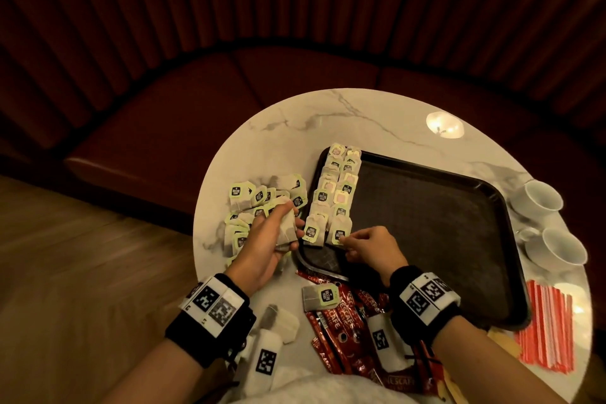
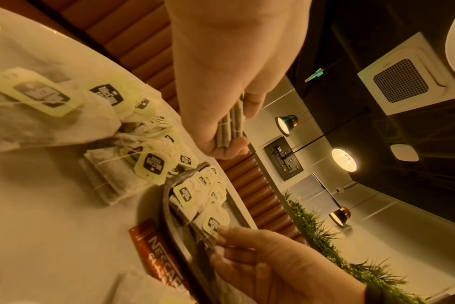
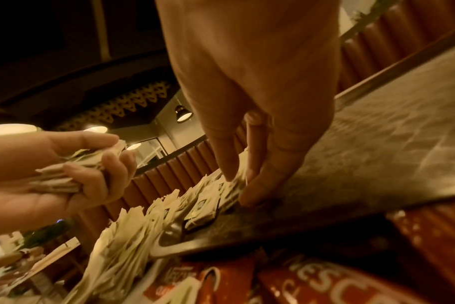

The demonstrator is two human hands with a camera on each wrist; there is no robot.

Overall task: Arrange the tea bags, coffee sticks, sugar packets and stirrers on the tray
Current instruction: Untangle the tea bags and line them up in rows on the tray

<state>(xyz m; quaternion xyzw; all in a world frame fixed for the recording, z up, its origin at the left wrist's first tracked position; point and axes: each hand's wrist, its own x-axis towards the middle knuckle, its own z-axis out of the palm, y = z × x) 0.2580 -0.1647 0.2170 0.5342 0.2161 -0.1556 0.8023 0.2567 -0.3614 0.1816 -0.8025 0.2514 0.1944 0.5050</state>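
Observation:
A dark tray lies on the round marble table. Two overlapping rows of tea bags with pale green tags run down the tray's left side. My right hand pinches the nearest tea bag of the right row at its tag; in the right wrist view the fingertips press on that bag. My left hand grips a small stack of tea bags just left of the tray. A loose heap of tea bags lies on the table behind it.
Red coffee sticks lie scattered at the table's near edge with one tea bag on them. Red-striped stirrers lie right of the tray. Two white cups stand at the far right. A red padded bench curves behind the table.

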